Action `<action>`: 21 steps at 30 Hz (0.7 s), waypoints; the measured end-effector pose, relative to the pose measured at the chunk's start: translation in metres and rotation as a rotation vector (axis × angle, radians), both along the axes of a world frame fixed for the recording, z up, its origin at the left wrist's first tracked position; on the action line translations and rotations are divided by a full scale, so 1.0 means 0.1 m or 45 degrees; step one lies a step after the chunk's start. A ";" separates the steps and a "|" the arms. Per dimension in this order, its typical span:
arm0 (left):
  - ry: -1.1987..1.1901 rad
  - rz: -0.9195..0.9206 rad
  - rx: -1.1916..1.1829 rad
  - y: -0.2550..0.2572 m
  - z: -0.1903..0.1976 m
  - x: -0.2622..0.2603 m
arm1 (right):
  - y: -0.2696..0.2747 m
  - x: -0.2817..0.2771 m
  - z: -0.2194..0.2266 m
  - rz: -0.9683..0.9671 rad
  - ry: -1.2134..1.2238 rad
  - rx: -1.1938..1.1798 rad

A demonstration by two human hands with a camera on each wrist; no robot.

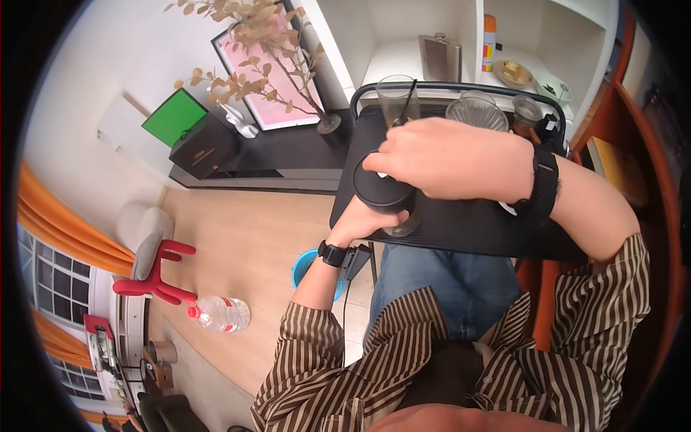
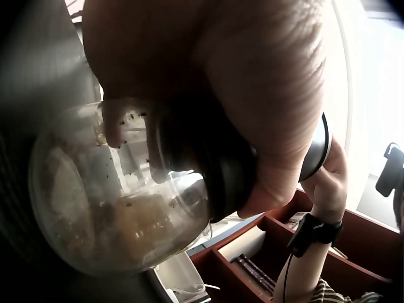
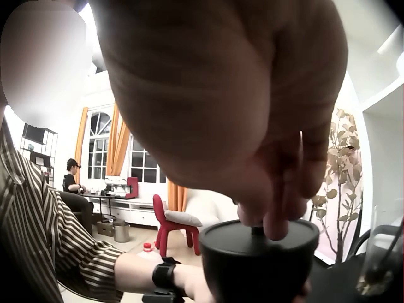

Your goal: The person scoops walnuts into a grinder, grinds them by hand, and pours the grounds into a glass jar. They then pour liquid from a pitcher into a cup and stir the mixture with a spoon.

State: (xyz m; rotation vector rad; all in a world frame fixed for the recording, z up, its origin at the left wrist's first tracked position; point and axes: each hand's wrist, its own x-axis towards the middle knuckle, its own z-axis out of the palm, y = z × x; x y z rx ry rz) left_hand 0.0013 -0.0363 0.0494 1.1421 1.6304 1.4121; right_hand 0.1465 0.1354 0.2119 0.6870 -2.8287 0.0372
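Observation:
A hand coffee grinder, by its look, with a black top (image 1: 374,191) and a clear glass jar (image 2: 95,218) below, stands over the near left part of a black tray table (image 1: 468,227). My left hand (image 1: 363,219) grips it round its black middle, the thumb across the front; two fingertips lie against the glass in the left wrist view. Dark specks cling inside the jar, with something pale brown showing through. My right hand (image 1: 461,162) is over the flat black lid (image 3: 221,237), fingers curled down and pinching the small part at its centre. The palm hides much of that part.
Behind the hands on the tray table are a tall glass (image 1: 396,90) with a dark stick, a ribbed glass bowl (image 1: 476,109) and a small glass jug (image 1: 527,109). A raised rail (image 1: 360,92) edges the table. A water bottle (image 1: 223,315) and blue bucket (image 1: 305,268) are on the floor.

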 end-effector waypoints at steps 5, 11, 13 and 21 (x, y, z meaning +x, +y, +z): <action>-0.019 -0.047 0.046 0.01 -0.08 -0.04 | 0.07 -0.18 0.06 0.028 -0.023 0.010; -0.017 -0.043 0.025 0.01 -0.07 -0.03 | 0.17 -0.33 0.02 0.301 0.277 0.178; -0.025 -0.052 0.022 0.01 -0.09 -0.04 | 0.17 -0.33 -0.01 0.292 0.297 0.206; -0.001 0.030 -0.057 -0.01 0.05 0.04 | -0.11 -0.27 -0.05 -0.006 0.217 0.328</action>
